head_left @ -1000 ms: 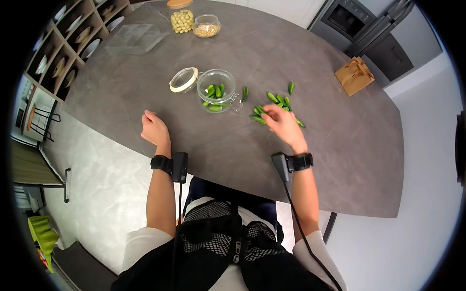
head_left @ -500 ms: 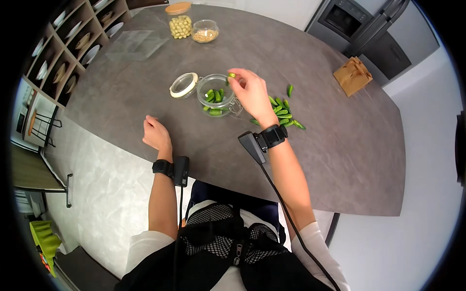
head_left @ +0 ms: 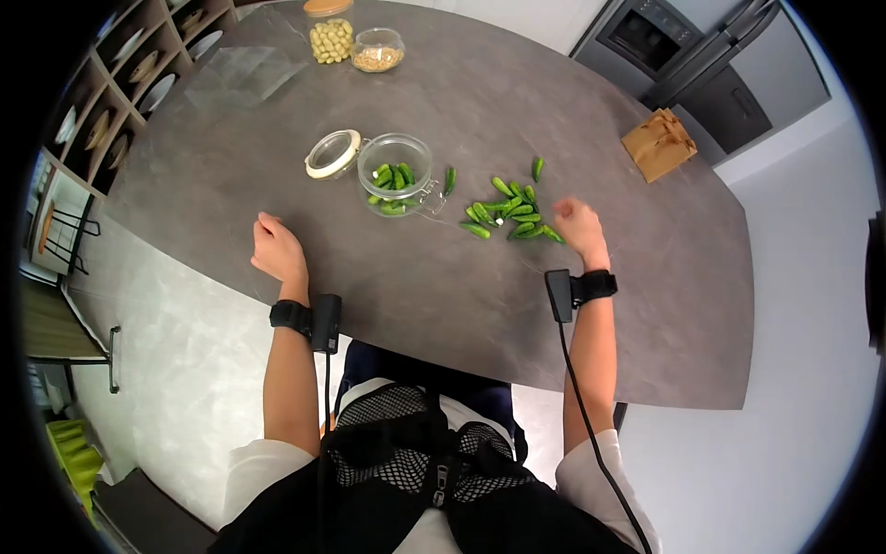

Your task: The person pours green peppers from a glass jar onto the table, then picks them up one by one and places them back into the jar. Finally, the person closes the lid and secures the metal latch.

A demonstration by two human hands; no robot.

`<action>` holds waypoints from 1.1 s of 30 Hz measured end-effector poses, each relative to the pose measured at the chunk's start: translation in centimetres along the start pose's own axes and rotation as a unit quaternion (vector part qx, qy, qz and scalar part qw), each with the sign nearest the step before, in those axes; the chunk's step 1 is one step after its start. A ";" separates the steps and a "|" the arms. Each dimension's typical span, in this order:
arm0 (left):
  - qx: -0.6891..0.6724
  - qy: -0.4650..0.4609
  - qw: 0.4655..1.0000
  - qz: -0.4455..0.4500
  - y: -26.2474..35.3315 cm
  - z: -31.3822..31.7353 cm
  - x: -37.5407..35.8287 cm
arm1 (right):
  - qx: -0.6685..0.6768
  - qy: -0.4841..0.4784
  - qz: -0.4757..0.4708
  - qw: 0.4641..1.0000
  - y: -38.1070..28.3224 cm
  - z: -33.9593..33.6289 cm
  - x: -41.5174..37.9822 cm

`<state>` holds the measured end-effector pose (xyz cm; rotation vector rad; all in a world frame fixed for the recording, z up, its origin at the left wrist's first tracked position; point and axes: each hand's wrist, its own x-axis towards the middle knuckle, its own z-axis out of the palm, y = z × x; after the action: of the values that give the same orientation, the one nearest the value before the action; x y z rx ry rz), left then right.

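A glass clip-top jar stands on the table with several small green cucumbers inside. Its white-rimmed lid is swung back to the left. Right of the jar lies a loose pile of more small cucumbers, and a single cucumber rests close to the clasp. My right hand is at the pile's right edge, fingers curled in and slightly blurred, with no cucumber showing in them. Over the table left of the jar, my left hand is loosely closed with nothing visible in it.
A jar of pale nuts with an orange lid and a glass bowl of grains stand at the back. A clear plastic sheet lies at the back left, a brown paper bag at the right.
My right hand has moved from above the jar to the right side of the cucumber pile; the cucumber it held no longer shows in it. My left hand stays about where it was.
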<state>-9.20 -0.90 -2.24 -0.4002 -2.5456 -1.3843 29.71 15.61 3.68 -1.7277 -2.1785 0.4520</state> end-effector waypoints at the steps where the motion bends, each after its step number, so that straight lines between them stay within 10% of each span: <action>1: -0.001 0.002 1.000 0.001 0.1 0.0 0.0 | 0.001 -0.025 -0.016 1.000 0.7 -0.4 -0.7; 10: -0.007 -0.032 0.999 -0.034 0.7 -0.6 -0.1 | -0.081 -0.098 0.082 0.988 0.0 -1.0 -2.2; 17: -0.014 0.003 1.000 -0.012 0.6 -0.3 0.0 | 0.171 -0.026 -0.207 0.963 -13.8 -0.1 -1.1; 22: -0.019 0.003 1.000 -0.011 0.7 -0.5 -0.1 | 0.153 -0.053 -0.222 0.962 -19.0 2.6 0.1; 33: -0.013 -0.010 1.000 -0.017 0.6 -0.3 0.0 | -0.017 0.086 -0.019 0.996 -4.7 4.3 8.1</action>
<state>-8.98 -0.80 -1.59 -0.3799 -2.5647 -1.4331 21.93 22.31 2.34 -1.6735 -2.1034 0.2466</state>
